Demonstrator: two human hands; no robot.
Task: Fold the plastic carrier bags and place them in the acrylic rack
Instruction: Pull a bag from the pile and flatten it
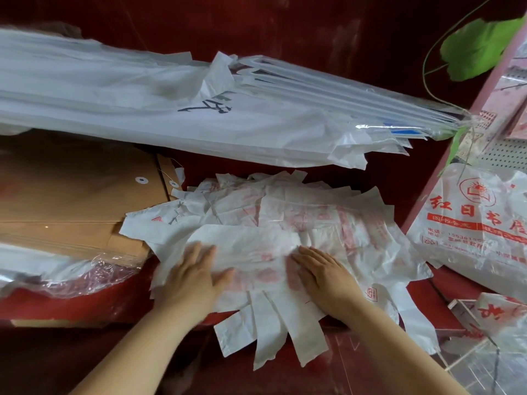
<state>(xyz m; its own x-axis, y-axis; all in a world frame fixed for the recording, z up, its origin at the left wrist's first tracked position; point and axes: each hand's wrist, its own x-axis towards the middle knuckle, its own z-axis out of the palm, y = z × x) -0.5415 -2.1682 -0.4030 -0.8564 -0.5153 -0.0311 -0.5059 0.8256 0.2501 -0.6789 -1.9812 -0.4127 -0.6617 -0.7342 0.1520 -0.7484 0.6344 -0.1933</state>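
A loose pile of white plastic carrier bags (285,223) with red print lies on the red counter, handles hanging over the front edge. My left hand (191,277) presses flat on the top bag's left part, thumb spread toward the middle. My right hand (322,272) lies flat on its right part, fingers straight. The top bag (251,252) is stretched between both hands. The clear acrylic rack (473,346) stands at the lower right, with a printed bag in it.
A big bundle of white and clear bags (171,109) lies across the back. Brown envelopes (71,201) are stacked at left over wrapped packs. Another printed bag bundle (470,220) leans at right beside a pink shelf post (467,129).
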